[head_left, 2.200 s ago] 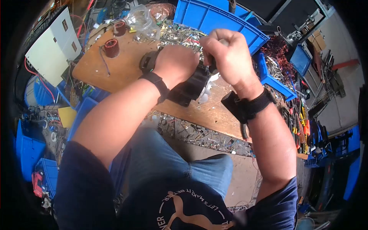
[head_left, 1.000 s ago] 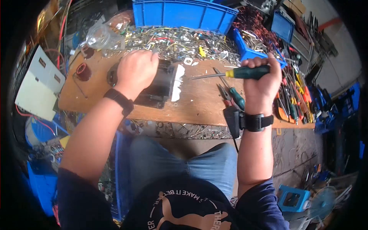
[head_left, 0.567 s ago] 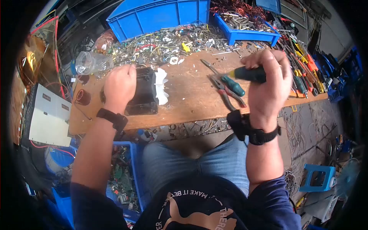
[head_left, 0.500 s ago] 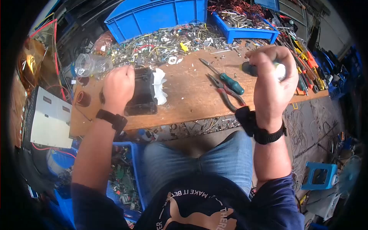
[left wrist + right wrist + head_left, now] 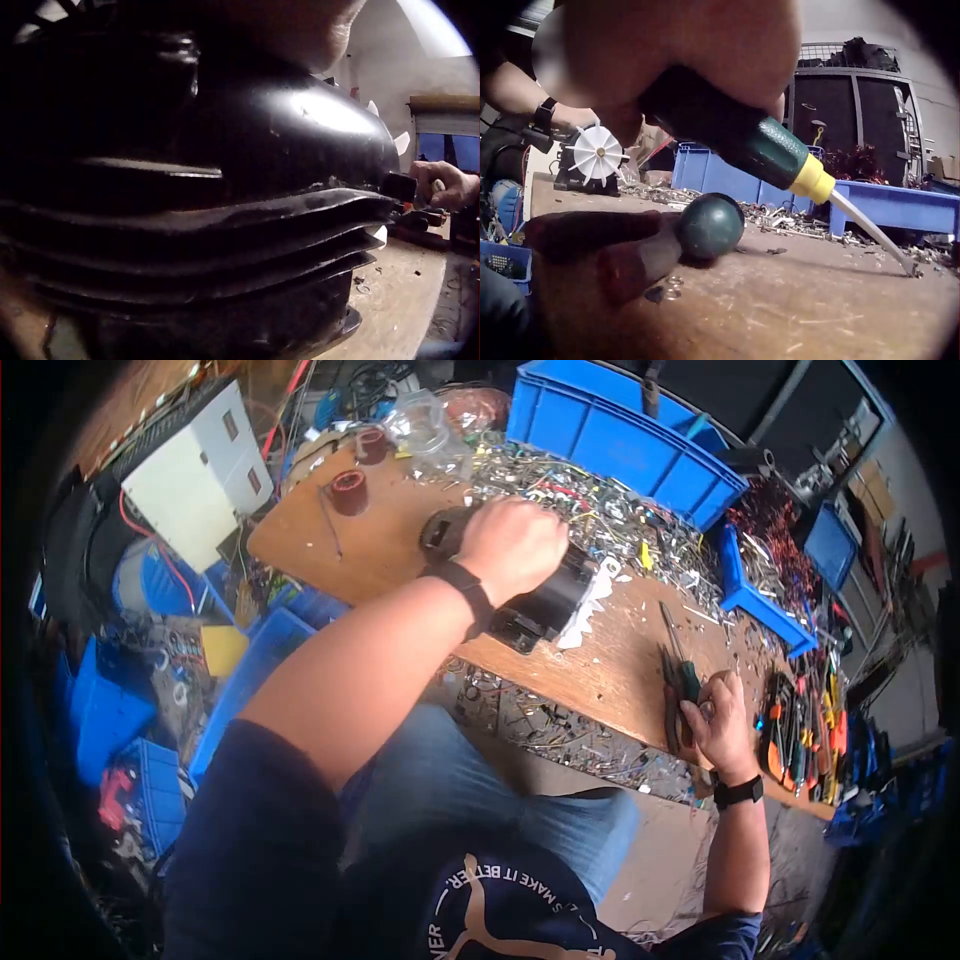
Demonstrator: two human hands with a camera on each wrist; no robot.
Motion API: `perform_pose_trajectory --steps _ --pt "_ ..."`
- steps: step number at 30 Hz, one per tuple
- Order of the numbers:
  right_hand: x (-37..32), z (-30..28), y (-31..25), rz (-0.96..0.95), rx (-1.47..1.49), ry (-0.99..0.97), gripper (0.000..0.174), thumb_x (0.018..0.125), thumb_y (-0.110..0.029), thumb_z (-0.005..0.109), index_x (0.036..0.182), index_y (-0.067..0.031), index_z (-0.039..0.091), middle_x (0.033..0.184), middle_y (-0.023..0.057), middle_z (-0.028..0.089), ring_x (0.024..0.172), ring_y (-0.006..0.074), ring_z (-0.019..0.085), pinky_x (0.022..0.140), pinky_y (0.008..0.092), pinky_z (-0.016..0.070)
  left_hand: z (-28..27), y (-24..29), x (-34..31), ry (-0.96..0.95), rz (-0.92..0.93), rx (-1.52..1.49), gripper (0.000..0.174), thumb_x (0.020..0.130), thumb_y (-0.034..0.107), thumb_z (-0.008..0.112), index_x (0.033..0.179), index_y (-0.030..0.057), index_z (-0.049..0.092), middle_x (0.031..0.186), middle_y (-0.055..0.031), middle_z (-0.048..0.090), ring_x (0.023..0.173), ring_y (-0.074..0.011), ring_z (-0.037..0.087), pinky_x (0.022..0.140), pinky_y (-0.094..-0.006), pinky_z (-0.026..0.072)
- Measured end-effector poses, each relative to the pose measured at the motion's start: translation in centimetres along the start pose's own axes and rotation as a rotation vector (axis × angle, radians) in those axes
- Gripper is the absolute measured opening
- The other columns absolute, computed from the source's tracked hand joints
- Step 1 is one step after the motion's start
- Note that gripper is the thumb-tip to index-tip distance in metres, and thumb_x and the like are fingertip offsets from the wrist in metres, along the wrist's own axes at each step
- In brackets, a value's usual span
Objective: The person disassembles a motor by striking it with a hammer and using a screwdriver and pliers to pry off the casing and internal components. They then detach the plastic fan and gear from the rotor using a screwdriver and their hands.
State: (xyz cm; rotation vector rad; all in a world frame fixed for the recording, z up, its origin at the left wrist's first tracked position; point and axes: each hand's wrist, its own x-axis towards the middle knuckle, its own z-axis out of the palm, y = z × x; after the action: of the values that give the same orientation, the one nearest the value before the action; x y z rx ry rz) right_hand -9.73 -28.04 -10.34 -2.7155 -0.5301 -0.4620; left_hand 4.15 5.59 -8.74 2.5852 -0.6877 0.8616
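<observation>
Our right hand (image 5: 724, 722), gripping a yellow-collared screwdriver (image 5: 769, 154), has lowered beside the pliers (image 5: 641, 262), apparently pausing work; our left hand (image 5: 515, 545), finger hold unclear, rests on the motor (image 5: 552, 600).

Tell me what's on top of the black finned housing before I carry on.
The left hand rests across the top of the black finned housing. Bare black surface shows toward the end with the white fan; the part under that hand is covered.
</observation>
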Motion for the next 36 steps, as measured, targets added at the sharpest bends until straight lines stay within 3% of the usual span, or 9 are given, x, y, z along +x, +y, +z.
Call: perform_pose_trajectory --steps 8,11,14,16,20,23,26,31,36 --pt "-0.4 1.4 2.1 0.082 -0.064 -0.032 0.021 0.073 -0.007 0.071 0.082 -0.0004 0.053 0.094 0.0175 0.051 0.091 0.0369 0.048 0.080 0.0434 0.0406 0.5 -0.1 -0.1 -0.008 -0.062 -0.020 0.033 0.091 0.023 0.051 0.071 0.0017 0.067 0.075 -0.0175 0.067 0.080 -0.0344 0.064 0.082 -0.0440 0.0492" --pt "0.8 0.5 -1.1 0.045 -0.135 0.036 0.020 0.076 -0.006 0.070 0.088 0.0008 0.056 0.096 0.0163 0.051 0.094 0.0367 0.049 0.085 0.0410 0.0413 0.5 -0.1 0.0 0.016 -0.056 -0.051 0.034 0.091 0.023 0.051 0.071 0.0014 0.067 0.075 -0.0179 0.067 0.079 -0.0347 0.064 0.081 -0.0445 0.0495" --pt "2.8 0.3 -3.7 -0.048 -0.214 0.142 0.028 0.074 -0.012 0.075 0.094 0.0015 0.061 0.092 0.0163 0.056 0.088 0.0332 0.054 0.077 0.0419 0.0444 0.6 -0.3 -0.1 0.030 -0.008 0.005 0.030 0.086 0.020 0.050 0.071 0.0075 0.072 0.076 -0.0153 0.069 0.077 -0.0316 0.067 0.080 -0.0424 0.0514" --pt "4.3 1.3 -5.7 0.311 0.210 -0.030 0.043 0.075 -0.019 0.079 0.109 0.0024 0.062 0.096 0.0154 0.062 0.085 0.0276 0.061 0.074 0.0382 0.0497 0.4 -0.2 0.0 -0.005 -0.005 -0.006 0.033 0.091 0.022 0.050 0.072 0.0010 0.067 0.077 -0.0182 0.067 0.079 -0.0361 0.064 0.079 -0.0450 0.0503" --pt "8.4 4.8 -7.6 0.290 0.457 -0.193 0.071 0.075 -0.033 0.083 0.127 0.0062 0.054 0.115 0.0193 0.065 0.098 0.0253 0.066 0.085 0.0345 0.0523 0.4 -0.1 0.1 -0.015 -0.051 -0.005 0.034 0.092 0.023 0.050 0.073 0.0005 0.067 0.079 -0.0188 0.067 0.079 -0.0359 0.064 0.079 -0.0452 0.0502" --pt "10.1 6.7 -7.9 0.356 0.606 -0.288 0.076 0.073 -0.034 0.084 0.128 0.0076 0.052 0.114 0.0213 0.065 0.101 0.0260 0.065 0.086 0.0354 0.0519 0.5 -0.2 0.1 -0.011 -0.047 -0.001 0.035 0.092 0.024 0.050 0.073 0.0001 0.067 0.078 -0.0190 0.067 0.079 -0.0358 0.064 0.078 -0.0453 0.0501" --pt "10.0 8.3 -7.7 0.340 0.800 -0.214 0.067 0.074 -0.027 0.084 0.124 0.0068 0.055 0.110 0.0185 0.067 0.099 0.0223 0.065 0.084 0.0333 0.0516 0.4 -0.1 0.1 -0.016 -0.048 0.010 0.036 0.092 0.024 0.050 0.073 -0.0001 0.067 0.078 -0.0191 0.066 0.079 -0.0358 0.063 0.079 -0.0453 0.0497" --pt "10.6 7.6 -9.4 0.354 0.811 -0.264 0.046 0.077 -0.016 0.081 0.112 0.0060 0.060 0.100 0.0117 0.069 0.091 0.0149 0.062 0.081 0.0306 0.0510 0.5 0.1 0.2 -0.035 -0.072 0.053 0.038 0.093 0.027 0.048 0.072 0.0047 0.071 0.079 -0.0153 0.070 0.081 -0.0308 0.066 0.085 -0.0415 0.0485" --pt "10.8 7.7 -9.0 0.338 0.790 -0.247 0.040 0.077 -0.017 0.081 0.106 0.0048 0.063 0.089 0.0075 0.069 0.075 0.0112 0.060 0.068 0.0278 0.0514 0.3 0.1 0.3 -0.052 -0.054 0.016 0.037 0.094 0.024 0.048 0.075 0.0004 0.068 0.081 -0.0187 0.067 0.083 -0.0361 0.063 0.084 -0.0455 0.0481"
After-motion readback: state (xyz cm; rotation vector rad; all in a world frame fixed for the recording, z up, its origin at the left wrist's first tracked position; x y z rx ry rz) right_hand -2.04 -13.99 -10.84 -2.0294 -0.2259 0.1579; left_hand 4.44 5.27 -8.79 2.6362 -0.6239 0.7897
